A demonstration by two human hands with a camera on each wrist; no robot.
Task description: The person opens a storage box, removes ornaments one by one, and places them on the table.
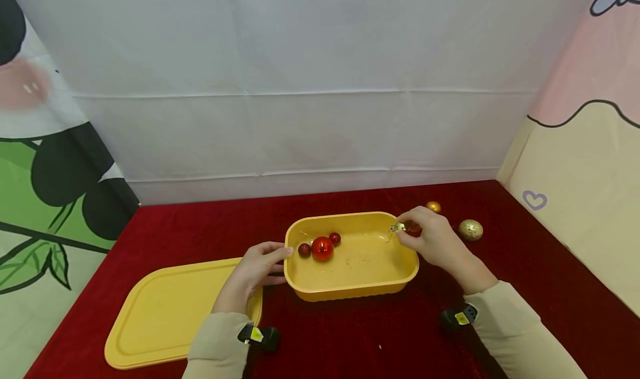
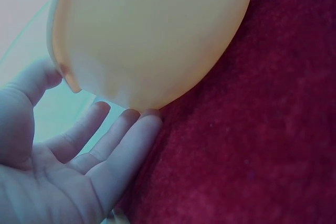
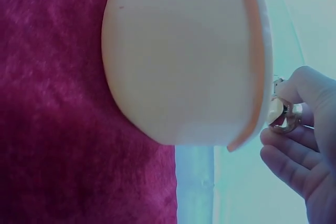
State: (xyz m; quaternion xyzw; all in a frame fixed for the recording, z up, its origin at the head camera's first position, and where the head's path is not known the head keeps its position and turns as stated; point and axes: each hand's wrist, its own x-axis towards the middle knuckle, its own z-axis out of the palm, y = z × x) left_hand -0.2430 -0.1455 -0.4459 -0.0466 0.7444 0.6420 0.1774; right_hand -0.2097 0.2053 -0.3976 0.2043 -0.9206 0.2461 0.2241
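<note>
A yellow plastic box [image 1: 352, 279] stands on the red cloth, and in its left half lie a shiny red Christmas bauble [image 1: 322, 249] and two smaller dark red baubles, one being the small bauble [image 1: 304, 250] near the wall. My left hand [image 1: 257, 268] holds the box's left end, thumb at the rim and fingers against the outer wall [image 2: 152, 40]. Over the right rim, my right hand [image 1: 432, 237] pinches a shiny gold bauble [image 3: 285, 116] between thumb and fingers. The hand hides part of this bauble in the head view.
A yellow lid [image 1: 165, 312] lies flat at the left, partly behind my left forearm. Beyond my right hand are a glittery gold bauble [image 1: 471, 230] and a smaller gold bauble [image 1: 433, 207]. A white cloth wall [image 1: 320, 134] rises behind the red cloth [image 1: 350, 340].
</note>
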